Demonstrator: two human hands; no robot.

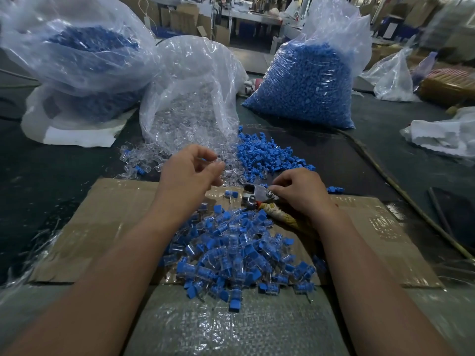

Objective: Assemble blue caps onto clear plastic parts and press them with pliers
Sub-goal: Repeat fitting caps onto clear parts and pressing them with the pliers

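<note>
On the cardboard point(115, 214) the pliers point(254, 195) lie with their metal head pointing left. The right hand point(300, 191) grips them, fingers curled over the pivot and the wrapped handle. The left hand point(191, 170) hovers over the clear parts point(144, 160), fingers loosely curled, thumb near forefinger; whether it pinches a part I cannot tell. Loose blue caps point(262, 155) lie just beyond the pliers. A heap of capped parts point(239, 253) sits between the forearms. Behind stand a clear bag point(190, 98) and a blue bag point(303, 83)
</note>
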